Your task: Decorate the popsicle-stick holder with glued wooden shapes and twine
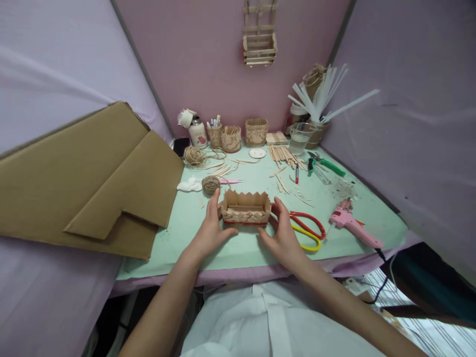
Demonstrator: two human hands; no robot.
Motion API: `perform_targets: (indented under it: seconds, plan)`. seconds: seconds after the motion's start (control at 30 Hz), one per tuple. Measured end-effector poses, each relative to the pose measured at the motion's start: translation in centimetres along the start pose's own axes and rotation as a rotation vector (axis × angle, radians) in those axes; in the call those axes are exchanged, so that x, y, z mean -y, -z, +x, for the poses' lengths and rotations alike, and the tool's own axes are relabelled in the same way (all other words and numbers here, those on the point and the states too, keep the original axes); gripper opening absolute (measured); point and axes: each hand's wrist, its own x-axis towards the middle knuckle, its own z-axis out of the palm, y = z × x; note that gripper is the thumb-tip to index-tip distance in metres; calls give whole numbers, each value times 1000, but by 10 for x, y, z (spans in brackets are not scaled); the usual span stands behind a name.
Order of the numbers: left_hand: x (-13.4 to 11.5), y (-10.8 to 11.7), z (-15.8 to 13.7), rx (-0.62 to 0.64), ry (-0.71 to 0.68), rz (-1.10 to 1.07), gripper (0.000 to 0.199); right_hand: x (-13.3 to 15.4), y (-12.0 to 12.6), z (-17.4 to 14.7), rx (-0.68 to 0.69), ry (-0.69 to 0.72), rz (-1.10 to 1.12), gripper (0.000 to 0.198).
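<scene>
The green-covered table (169, 248) extended in front of me and supported the work area. The folded cardboard (85, 178) stood tilted at its left side, well apart from my hands. My left forearm (163, 302) ran forward and inward from the lower left; my right forearm (342, 297) ran forward and inward from the lower right, so that the two converged toward the work.

My left hand (210, 230) was closed around the left end of the box: fingers pointed forward along the end, thumb set inward below the front face. My right hand (282, 235) was closed around the right end in a near mirror position, fingers curved forward, thumb angled in at the lower front edge. The two hands were apart, with the box between them.

The box (246, 215), with its zigzag rim and braided front, was upright near the front of the table. I could not tell whether its base bore on the surface.

The pink glue gun (349, 225) lay well to the right of my right hand. Red and yellow handles (323, 232) lay just beside that hand, partly hidden behind it. The brown twine ball (211, 185) lay just beyond my left fingertips, beside a slim pink tool (228, 182).
</scene>
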Motion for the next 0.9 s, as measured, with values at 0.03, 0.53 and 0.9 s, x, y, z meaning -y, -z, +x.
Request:
perform_targets:
  seconds: [0.03,0.53,0.9]
  plan:
    - [-2,0,0,5,21,-2,118,0,0,0,3,-9,-23,82]
    - [-30,-6,15,-70,219,-67,122,14,3,13,11,-93,-68,85]
    - [-37,-7,20,44,182,-157,89,17,12,12,-12,-107,-122,73]
